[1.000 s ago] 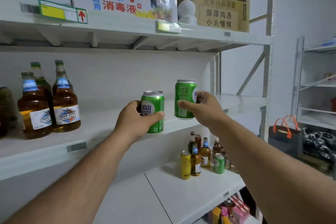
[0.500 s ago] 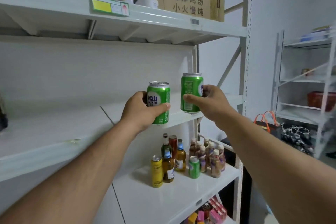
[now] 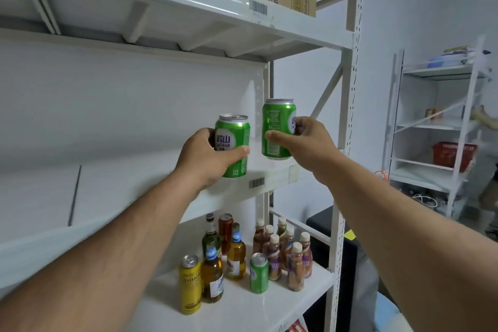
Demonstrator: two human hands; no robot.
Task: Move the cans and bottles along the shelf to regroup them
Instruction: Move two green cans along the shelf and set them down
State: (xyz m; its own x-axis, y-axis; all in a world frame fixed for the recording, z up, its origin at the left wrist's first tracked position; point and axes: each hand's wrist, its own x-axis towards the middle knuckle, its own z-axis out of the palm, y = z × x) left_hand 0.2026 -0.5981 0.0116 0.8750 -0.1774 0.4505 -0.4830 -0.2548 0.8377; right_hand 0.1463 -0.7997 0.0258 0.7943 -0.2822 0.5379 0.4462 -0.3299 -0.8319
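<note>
Shelving point(image 3: 272, 178) in white, 2 green cans point(image 3: 234, 143) above its middle shelf

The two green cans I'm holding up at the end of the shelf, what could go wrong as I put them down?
1. The right hand holds its can close to the shelf end by the upright post; set too far out, it may tip off.
2. Either can could fall onto the bottles on the shelf below.
3. The left hand wraps its can near the front edge, so it may land half off the lip.
</note>
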